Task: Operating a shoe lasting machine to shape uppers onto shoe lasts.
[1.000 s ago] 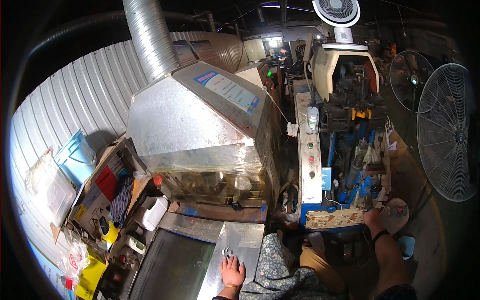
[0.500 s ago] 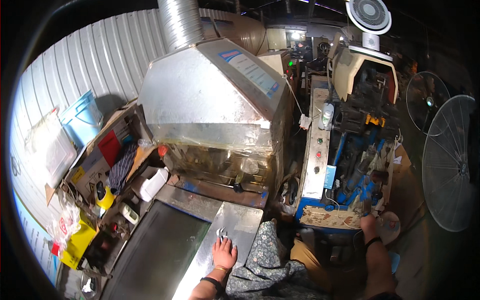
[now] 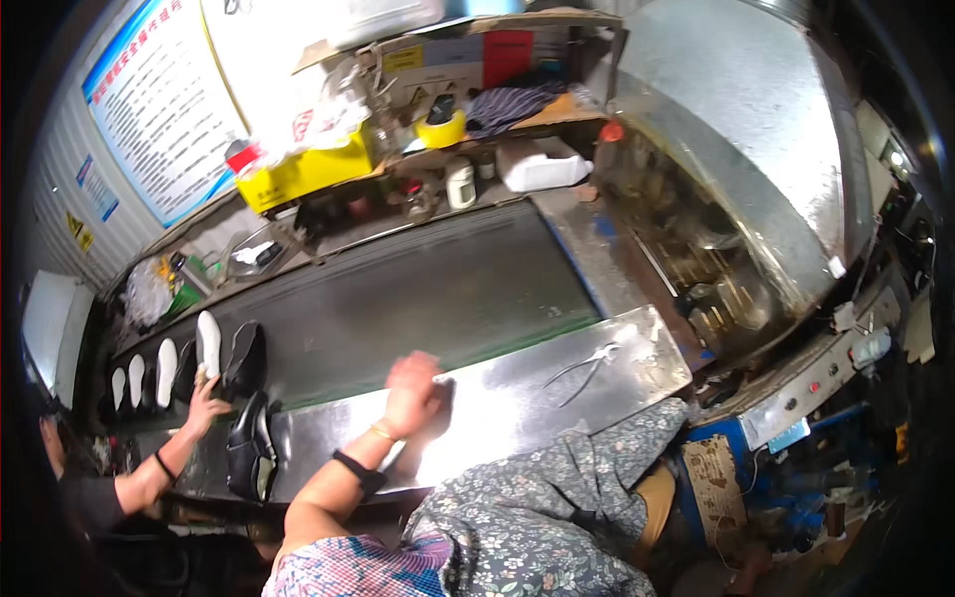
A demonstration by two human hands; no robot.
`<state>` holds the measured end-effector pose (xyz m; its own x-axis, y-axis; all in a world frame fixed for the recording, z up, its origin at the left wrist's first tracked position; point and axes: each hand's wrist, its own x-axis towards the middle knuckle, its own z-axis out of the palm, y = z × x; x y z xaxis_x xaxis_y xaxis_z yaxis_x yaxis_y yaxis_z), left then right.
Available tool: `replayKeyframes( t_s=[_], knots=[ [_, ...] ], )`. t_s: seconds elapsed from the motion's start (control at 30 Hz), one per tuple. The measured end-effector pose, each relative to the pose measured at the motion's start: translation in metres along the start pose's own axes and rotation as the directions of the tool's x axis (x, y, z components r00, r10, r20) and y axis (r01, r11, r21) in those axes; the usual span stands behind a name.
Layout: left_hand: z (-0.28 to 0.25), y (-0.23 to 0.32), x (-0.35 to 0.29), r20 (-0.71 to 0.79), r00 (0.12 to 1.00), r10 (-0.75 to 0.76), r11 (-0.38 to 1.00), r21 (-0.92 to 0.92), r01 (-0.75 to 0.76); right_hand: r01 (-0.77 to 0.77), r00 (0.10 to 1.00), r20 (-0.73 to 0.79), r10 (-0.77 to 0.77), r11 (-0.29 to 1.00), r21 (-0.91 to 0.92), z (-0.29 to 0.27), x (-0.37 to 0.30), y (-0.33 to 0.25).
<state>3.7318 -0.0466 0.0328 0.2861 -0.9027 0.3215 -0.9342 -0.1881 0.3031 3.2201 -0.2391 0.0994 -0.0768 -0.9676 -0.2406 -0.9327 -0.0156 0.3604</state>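
Note:
My left hand (image 3: 413,388) reaches over the shiny metal ledge (image 3: 497,408) near the edge of the dark conveyor belt (image 3: 418,289). Its fingers are smeared by motion, and nothing shows in them. Pliers (image 3: 587,370) with spread handles lie on the ledge to its right. Black shoes (image 3: 246,358) and white sole-shaped pieces (image 3: 166,373) stand in a row at the belt's left end. A pair of black shoes (image 3: 251,453) rests on the ledge, left of my forearm. Low at the right, my right hand (image 3: 753,565) is dim and blurred beside the blue machine.
A co-worker's hand (image 3: 204,406) touches a white sole-shaped piece at the left. Behind the belt, a shelf holds a yellow box (image 3: 303,179), a tape roll (image 3: 441,129) and a white jug (image 3: 542,164). A metal hood (image 3: 746,119) stands at the right, beside the blue machine (image 3: 716,438).
The view has swung left, bringing the shoes and the co-worker into sight. My left hand has left the pliers and moved left along the ledge. My right hand stays near the machine.

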Motion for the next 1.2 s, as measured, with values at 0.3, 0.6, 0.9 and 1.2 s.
replayKeyframes(
  t_s=[0.3,0.6,0.9,1.2],
  knots=[
    [-0.167,-0.201,-0.195,-0.363,0.37,-0.855,0.083,0.608,0.79,0.024,0.993,-0.11,0.029,0.893,0.45,-0.052,-0.008,-0.049],
    [-0.116,-0.222,-0.102,-0.195,0.586,-0.786,0.393,0.574,0.718,-0.395,0.722,0.178,0.668,0.186,0.9,0.241,-0.015,0.196],
    [-0.13,0.004,-0.01,0.554,0.832,-0.029,0.95,0.275,-0.15,0.237,0.954,-0.155,0.258,-0.326,0.915,0.17,-0.056,0.041],
    [-0.072,0.261,0.084,0.126,-0.173,0.977,-0.115,-0.37,-0.922,0.364,0.918,-0.39,-0.068,-0.238,0.9,-0.03,0.027,-0.072]
  ],
)
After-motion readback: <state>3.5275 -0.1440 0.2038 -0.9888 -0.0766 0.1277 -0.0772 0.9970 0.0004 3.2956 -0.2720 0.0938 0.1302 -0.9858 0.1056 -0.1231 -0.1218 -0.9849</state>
